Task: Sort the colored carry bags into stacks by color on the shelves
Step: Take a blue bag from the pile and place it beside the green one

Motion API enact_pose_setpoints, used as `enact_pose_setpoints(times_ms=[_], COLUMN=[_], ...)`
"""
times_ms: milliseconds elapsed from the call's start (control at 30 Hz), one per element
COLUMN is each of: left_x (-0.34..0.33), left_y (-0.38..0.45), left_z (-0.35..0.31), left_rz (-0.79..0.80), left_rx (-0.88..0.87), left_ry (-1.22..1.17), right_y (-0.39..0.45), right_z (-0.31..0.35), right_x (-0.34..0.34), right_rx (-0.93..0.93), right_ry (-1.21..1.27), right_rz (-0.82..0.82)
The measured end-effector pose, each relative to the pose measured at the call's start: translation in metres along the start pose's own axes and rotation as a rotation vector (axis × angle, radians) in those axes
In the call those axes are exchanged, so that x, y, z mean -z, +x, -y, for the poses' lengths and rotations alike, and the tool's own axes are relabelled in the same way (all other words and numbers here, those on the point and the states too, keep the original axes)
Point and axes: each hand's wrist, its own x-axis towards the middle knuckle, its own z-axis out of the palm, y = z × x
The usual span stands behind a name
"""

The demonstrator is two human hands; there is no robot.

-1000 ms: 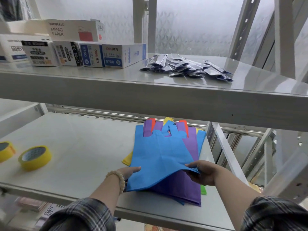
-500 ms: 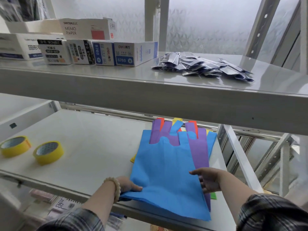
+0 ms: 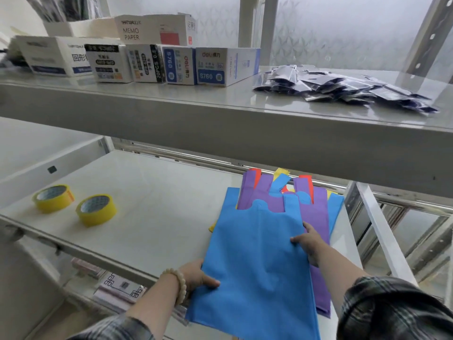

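Left hand (image 3: 196,274) closed on the near left edge of the top blue bag (image 3: 255,261), thumb over the fabric, remaining fingers hidden beneath. Right hand (image 3: 309,242) closed on the bag's right edge, fingers tucked under, thumb on top. Bag held by both sides and drawn partly past the front lip of the lower shelf (image 3: 147,217), its handles resting on the mixed pile (image 3: 316,217).

Pile noted at the right end of the lower shelf: purple directly beneath the blue, then further blue at the right margin, with red, yellow and orange handle tips showing at the back. A yellow corner visible at the left of the pile. No separate colour stacks seen anywhere on the shelves.

Step in hand judged as removal of the first blue bag from the unsorted pile; task judged at an early stage. Next move judged to call for lifting the bag clear without dragging the purple one along, then laying it flat on the bare shelf surface to the left to begin a blue stack.

Two rolls of yellow tape (image 3: 96,209) well to the left on the same shelf. Upper shelf (image 3: 220,119) carrying stationery boxes (image 3: 181,65) and a heap of dark packets (image 3: 343,87). Metal racking uprights and a pale patterned wall behind.
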Motion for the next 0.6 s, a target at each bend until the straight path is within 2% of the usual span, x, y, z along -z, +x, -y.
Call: enact_pose_setpoints(times_ms=[133, 300, 600], left_x=[0.001, -0.004, -0.003], left_y=[0.003, -0.001, -0.004], left_z=[-0.003, 0.001, 0.015], left_rz=[-0.052, -0.108, -0.078], left_rx=[-0.076, -0.107, -0.175], left_ry=[-0.015, 0.001, -0.032], right_y=[-0.001, -0.001, 0.001], right_z=[0.002, -0.001, -0.009], right_x=[0.005, 0.005, 0.006], right_rx=[0.013, 0.012, -0.039], right_ry=[-0.023, -0.056, 0.002], right_rz=[-0.033, 0.014, 0.057])
